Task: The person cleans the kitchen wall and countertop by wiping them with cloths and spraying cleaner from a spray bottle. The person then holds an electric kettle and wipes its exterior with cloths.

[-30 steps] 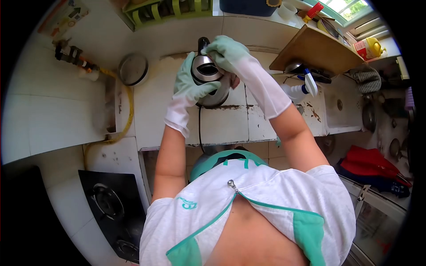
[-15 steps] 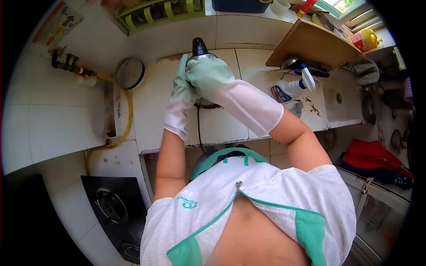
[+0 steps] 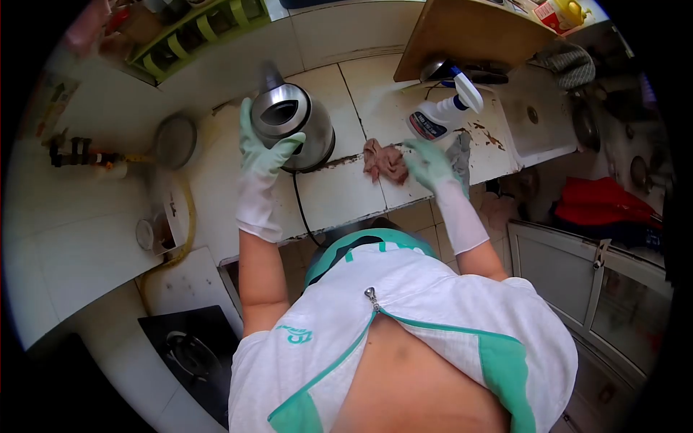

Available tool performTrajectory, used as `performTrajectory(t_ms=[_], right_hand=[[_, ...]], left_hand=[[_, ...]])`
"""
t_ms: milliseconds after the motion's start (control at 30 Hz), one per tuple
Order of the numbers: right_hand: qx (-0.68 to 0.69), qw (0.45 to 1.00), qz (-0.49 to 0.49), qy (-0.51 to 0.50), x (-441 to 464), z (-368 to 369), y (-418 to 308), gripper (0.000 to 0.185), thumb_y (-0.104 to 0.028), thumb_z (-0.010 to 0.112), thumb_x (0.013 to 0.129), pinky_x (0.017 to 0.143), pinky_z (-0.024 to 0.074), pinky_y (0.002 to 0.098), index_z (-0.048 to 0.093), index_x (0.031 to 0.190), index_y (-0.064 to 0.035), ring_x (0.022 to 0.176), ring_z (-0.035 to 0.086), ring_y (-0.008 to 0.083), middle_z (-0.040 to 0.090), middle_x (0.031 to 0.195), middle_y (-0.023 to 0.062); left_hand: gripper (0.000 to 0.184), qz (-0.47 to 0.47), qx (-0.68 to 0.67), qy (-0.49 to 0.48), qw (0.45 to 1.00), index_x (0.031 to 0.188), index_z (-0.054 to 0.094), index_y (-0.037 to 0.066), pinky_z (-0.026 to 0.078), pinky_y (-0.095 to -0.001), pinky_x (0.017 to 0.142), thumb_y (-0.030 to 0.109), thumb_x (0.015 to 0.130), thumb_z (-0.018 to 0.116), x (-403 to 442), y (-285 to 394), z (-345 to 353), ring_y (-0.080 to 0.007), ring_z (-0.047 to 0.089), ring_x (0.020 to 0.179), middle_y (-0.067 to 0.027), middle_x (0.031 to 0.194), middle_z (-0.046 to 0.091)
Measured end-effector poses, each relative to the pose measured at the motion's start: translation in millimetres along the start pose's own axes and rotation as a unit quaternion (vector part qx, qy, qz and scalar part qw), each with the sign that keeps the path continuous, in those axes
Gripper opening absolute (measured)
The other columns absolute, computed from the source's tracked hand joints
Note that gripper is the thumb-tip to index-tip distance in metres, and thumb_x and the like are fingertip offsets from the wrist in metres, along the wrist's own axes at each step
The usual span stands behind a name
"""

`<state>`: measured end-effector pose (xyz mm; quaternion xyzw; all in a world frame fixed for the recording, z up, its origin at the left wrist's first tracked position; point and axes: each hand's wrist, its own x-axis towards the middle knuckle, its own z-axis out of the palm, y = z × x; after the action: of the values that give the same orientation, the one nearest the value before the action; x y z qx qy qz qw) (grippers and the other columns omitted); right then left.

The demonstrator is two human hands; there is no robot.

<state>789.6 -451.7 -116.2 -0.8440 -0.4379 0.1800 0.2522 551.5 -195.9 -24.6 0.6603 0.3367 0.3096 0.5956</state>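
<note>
A silver and black electric kettle [image 3: 314,133] stands on the white tiled counter, its black handle pointing to the back wall and its cord hanging over the front edge. My left hand [image 3: 263,148], in a pale green and white rubber glove, wraps round the kettle's left side, thumb across the front. Gloved the same way, my right hand [image 3: 431,164] is over the counter with its fingers apart. Its fingertips are at the right edge of a crumpled brown cloth [image 3: 384,162]; whether they touch it I cannot tell. A grey cloth [image 3: 460,155] lies just right of that hand.
Behind my right hand lies a white spray bottle [image 3: 433,119] with a blue and white trigger. A wooden board [image 3: 469,36] leans at the back, near a sink [image 3: 541,119]. A round lid [image 3: 175,141] and a yellow hose [image 3: 189,216] are left; a gas hob [image 3: 191,350] is lower left.
My right hand has left the kettle and moved right, beside the cloths. My left hand has shifted to the kettle's left side. The brown cloth now shows, and the view has shifted.
</note>
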Motion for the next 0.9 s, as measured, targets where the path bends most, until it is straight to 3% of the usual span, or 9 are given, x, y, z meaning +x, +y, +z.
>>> performTrajectory(t_ms=[67,100,133,300,400,533,667,800,900], right_hand=[[0.037,0.971,0.237,0.021,-8,-48,14,0.045,-0.031,0.067,0.083,0.078,0.0538,0.0395,0.062,0.121,-0.0065,0.088,0.068,0.0305,0.062,0.117,0.0185],[-0.115,0.952,0.28,0.037,-15,-50,44,0.045,-0.039,0.066,0.082,0.09,0.0506,0.0417,0.064,0.115,-0.0097,0.106,0.063,0.0318,0.064,0.11,0.0186],[-0.207,0.936,0.254,0.127,-24,-44,57,0.045,-0.042,0.068,0.08,0.087,0.0519,0.0429,0.064,0.112,-0.0096,0.101,0.065,0.0323,0.064,0.108,0.0172],[-0.248,0.939,0.235,0.04,-22,-20,90,0.03,-0.032,0.067,0.079,0.083,0.0516,0.0444,0.069,0.09,-0.004,0.1,0.064,0.033,0.067,0.096,0.0161],[-0.132,0.978,0.162,0.006,-25,-37,45,0.016,-0.016,0.066,0.076,0.08,0.0514,0.0433,0.067,0.081,-0.0003,0.099,0.064,0.0332,0.068,0.092,0.0164],[0.252,0.932,-0.206,0.163,-8,-58,-104,0.007,0.004,0.059,0.07,0.084,0.0502,0.039,0.062,0.077,0.0031,0.098,0.064,0.0343,0.065,0.101,0.0257],[0.108,0.855,-0.466,0.199,82,-54,-209,0.016,0.0,0.064,0.066,0.089,0.0503,0.0431,0.061,0.081,0.0009,0.111,0.058,0.0397,0.061,0.115,0.0269],[-0.116,0.864,-0.488,-0.036,119,-20,-262,0.027,-0.014,0.066,0.071,0.104,0.0403,0.0441,0.066,0.097,-0.0066,0.125,0.049,0.0323,0.055,0.133,0.0104],[-0.137,0.855,-0.5,0.03,135,6,-257,0.038,-0.025,0.062,0.08,0.105,0.0382,0.0437,0.065,0.115,-0.0121,0.126,0.048,0.0319,0.057,0.128,0.0097]], left_hand=[[0.113,-0.008,0.004,-0.003,1.0,0.151,0.018,0.002,0.046,-0.0343,0.1,0.015,0.065,0.09,1,0,-2,-0.0258,0.052,0.122,-0.0178,0.138,0.045],[0.113,-0.006,0.006,0.003,1.0,0.151,0.017,0.002,0.045,-0.034,0.101,0.014,0.065,0.089,2,-5,-2,-0.0256,0.052,0.122,-0.0174,0.138,0.045],[0.113,-0.015,-0.02,-0.003,1.0,0.151,0.017,0.002,0.045,-0.0342,0.102,0.014,0.065,0.089,1,-2,0,-0.0257,0.052,0.122,-0.0174,0.138,0.046],[0.114,-0.033,0.012,0.007,0.999,0.151,0.016,0.001,0.042,-0.036,0.104,0.015,0.065,0.089,-3,20,2,-0.0271,0.049,0.125,-0.0176,0.137,0.047],[0.113,0.001,-0.007,-0.005,1.0,0.151,0.017,0.004,0.041,-0.0368,0.106,0.013,0.065,0.089,3,-9,-5,-0.0289,0.049,0.127,-0.0171,0.138,0.047],[0.117,-0.035,0.064,0.026,0.997,0.152,0.016,0.007,0.042,-0.036,0.106,0.011,0.061,0.089,0,5,-1,-0.0295,0.05,0.126,-0.0169,0.137,0.048],[0.113,-0.003,-0.043,0.043,0.998,0.152,0.017,0.005,0.045,-0.0334,0.102,0.007,0.062,0.086,-4,-12,2,-0.0269,0.052,0.123,-0.015,0.136,0.05],[0.099,0.005,-0.004,0.025,1.0,0.147,0.023,0.001,0.044,-0.0314,0.101,0.007,0.066,0.08,-9,-2,0,-0.0234,0.053,0.118,-0.0123,0.133,0.05],[0.098,0.003,-0.127,0.006,0.992,0.147,0.023,0.001,0.043,-0.0311,0.101,0.007,0.067,0.078,-26,6,-4,-0.0231,0.052,0.119,-0.0126,0.134,0.049]])
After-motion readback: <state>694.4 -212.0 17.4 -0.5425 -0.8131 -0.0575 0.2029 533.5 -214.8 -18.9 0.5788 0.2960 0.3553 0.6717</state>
